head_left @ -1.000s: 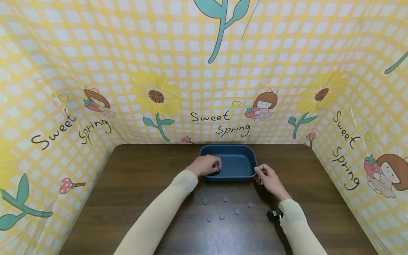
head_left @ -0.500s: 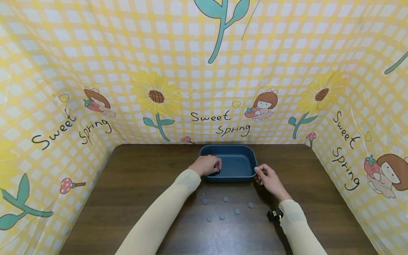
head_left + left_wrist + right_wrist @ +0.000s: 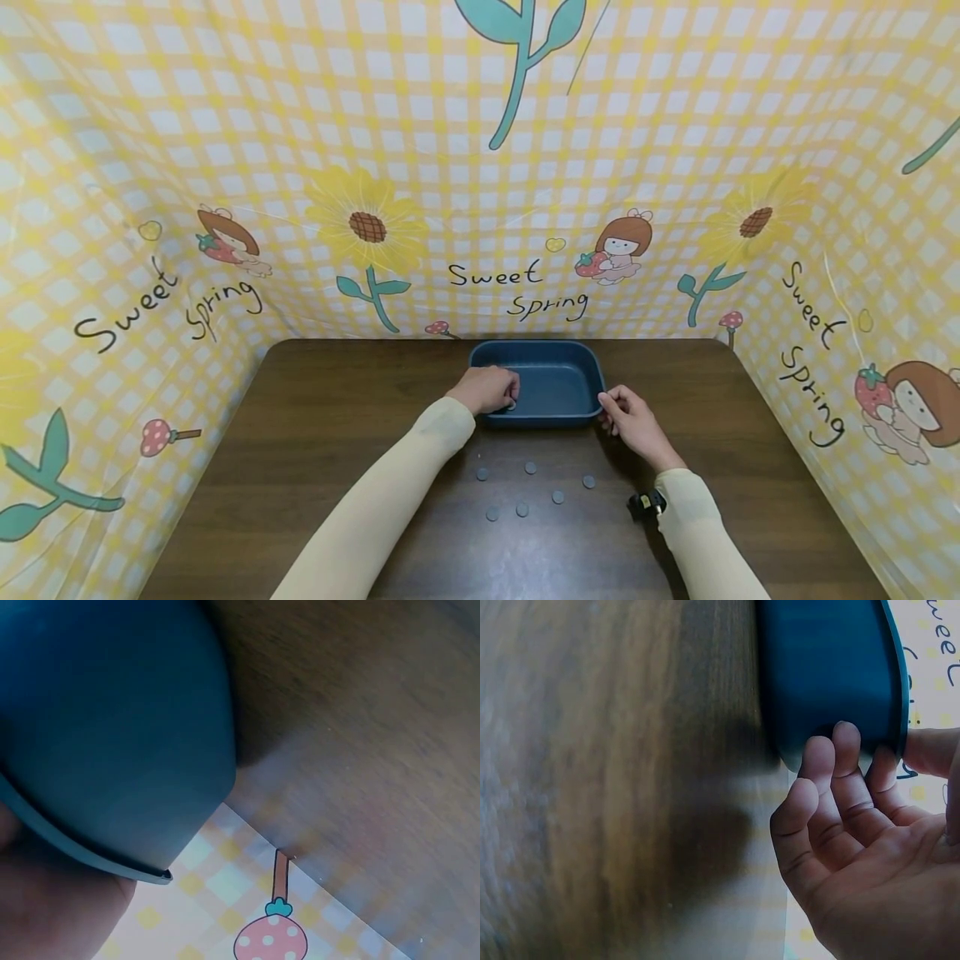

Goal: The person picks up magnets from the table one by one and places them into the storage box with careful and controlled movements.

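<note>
A dark blue rectangular basin (image 3: 558, 385) stands at the back of the brown table. My left hand (image 3: 482, 390) reaches over its front left rim with bent fingers. At those fingertips, inside the basin, a small grey disc (image 3: 512, 406) shows its pale face, pinched there. In the left wrist view the basin wall (image 3: 127, 735) hides the fingertips, and only part of the hand (image 3: 60, 915) shows below the rim. My right hand (image 3: 633, 423) grips the basin's right front corner. In the right wrist view the thumb (image 3: 930, 752) and fingers (image 3: 883, 772) pinch its rim.
Several loose grey discs lie in front of the basin, among them a left one (image 3: 482, 475) and a right one (image 3: 588, 482). A checked cloth (image 3: 480, 200) encloses the back and sides of the table (image 3: 337, 433). A black camera (image 3: 647, 503) sits at the right wrist.
My left hand has shifted slightly right over the rim, and the pale face of the disc now shows at its fingertips. My right hand and the basin have stayed put.
</note>
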Demonstrator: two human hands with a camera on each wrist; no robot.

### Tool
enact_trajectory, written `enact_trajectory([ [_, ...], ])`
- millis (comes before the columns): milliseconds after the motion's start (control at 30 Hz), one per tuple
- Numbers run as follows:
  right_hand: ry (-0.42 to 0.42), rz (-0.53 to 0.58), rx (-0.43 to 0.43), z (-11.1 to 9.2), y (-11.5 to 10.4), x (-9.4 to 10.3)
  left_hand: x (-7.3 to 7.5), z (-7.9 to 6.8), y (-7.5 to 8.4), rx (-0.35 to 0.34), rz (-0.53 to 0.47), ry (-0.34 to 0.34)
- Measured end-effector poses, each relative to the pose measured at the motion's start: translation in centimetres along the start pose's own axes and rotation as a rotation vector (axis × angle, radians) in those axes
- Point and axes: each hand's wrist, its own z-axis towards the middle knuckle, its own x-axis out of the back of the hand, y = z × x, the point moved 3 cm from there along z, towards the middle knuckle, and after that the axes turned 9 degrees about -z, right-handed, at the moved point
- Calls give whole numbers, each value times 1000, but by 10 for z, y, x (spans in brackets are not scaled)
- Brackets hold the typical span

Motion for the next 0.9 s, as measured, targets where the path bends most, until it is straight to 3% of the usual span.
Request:
enact_trajectory([
  [333,0,10,-5,-1,0,-1,-1,2,-1,-7,22,-2],
  [600,-5,-3,6,-2,-3,-1,0,1,-1,-6,-34,17],
  [900,-45,32,4,-17,-43,10,6,-5,-2,-54,-116,58],
])
